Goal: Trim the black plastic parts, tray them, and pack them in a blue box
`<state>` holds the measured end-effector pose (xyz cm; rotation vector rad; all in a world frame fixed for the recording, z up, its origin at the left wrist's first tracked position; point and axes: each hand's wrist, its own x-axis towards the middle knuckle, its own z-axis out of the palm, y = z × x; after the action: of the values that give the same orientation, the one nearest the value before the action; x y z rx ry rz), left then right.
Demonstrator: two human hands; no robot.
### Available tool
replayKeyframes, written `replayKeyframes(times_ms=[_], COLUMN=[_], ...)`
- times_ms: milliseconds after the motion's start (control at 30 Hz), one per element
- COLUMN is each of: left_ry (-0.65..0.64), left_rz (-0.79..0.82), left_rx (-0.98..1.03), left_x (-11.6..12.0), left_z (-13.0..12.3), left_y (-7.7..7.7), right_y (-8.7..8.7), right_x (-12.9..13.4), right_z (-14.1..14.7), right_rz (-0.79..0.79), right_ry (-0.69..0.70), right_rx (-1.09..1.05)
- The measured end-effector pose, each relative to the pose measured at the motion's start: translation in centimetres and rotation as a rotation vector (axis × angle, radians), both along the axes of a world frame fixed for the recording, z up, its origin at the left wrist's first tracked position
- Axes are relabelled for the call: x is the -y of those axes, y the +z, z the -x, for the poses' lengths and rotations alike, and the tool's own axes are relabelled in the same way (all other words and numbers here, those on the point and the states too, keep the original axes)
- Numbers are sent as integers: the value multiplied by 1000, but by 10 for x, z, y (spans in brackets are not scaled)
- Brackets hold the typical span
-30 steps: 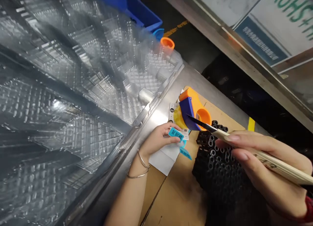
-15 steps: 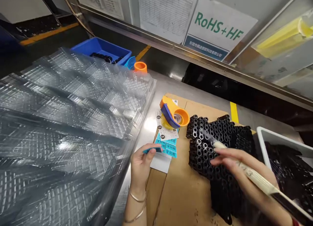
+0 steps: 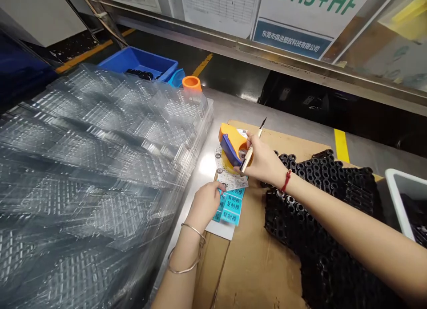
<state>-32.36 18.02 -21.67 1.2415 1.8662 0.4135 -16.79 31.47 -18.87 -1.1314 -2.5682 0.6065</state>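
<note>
My right hand (image 3: 262, 160) is closed around a slim cream-and-black pen-like tool (image 3: 251, 146), its dark pointed end upward. The same hand reaches over the orange-and-blue tape dispenser (image 3: 230, 144), its fingers at the ring; whether they grip it is hard to tell. My left hand (image 3: 208, 200) has its fingers pinched at the upper left edge of the blue label sheet (image 3: 231, 206), which carries black characters. White printed labels (image 3: 235, 180) lie partly under the dispenser. Beneath my right forearm, black ring-patterned plastic parts (image 3: 287, 211) spread over the cardboard (image 3: 250, 260).
Clear plastic trays (image 3: 110, 157) are stacked high on the left. Behind them are a blue bin (image 3: 143, 57) and an orange ring-shaped object (image 3: 191, 83). A white-rimmed bin (image 3: 395, 197) of black parts stands at the right. A metal frame rail (image 3: 233, 44) crosses the back.
My right hand has moved left from the black parts to the tape dispenser, turning the tool upright. My left hand has lowered the small blue label piece onto the labels.
</note>
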Motion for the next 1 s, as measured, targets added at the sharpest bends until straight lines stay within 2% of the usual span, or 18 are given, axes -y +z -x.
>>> replayKeyframes(times_ms=[100, 233, 400, 633, 800, 1000], left_ry=[58, 176, 317, 308, 363, 293], left_rz=[15, 10, 54, 48, -28, -41], left_rx=[-42, -197, -305, -337, -213, -238], left_x=[3, 4, -6, -22, -23, -23], left_z=[-5, -14, -29, -35, -29, -27], left_y=[-5, -5, -8, -14, -17, -8], right_y=[2, 12, 13, -10, -17, -20], right_x=[-4, -20, -22, -4, -6, 5], right_z=[2, 4, 5, 0, -2, -4], right_rz=[70, 108, 196, 16, -44, -146], right_ry=[-43, -111, -94, 51, 37, 76], right_rx=[-70, -156, -172, -134, -160, -217])
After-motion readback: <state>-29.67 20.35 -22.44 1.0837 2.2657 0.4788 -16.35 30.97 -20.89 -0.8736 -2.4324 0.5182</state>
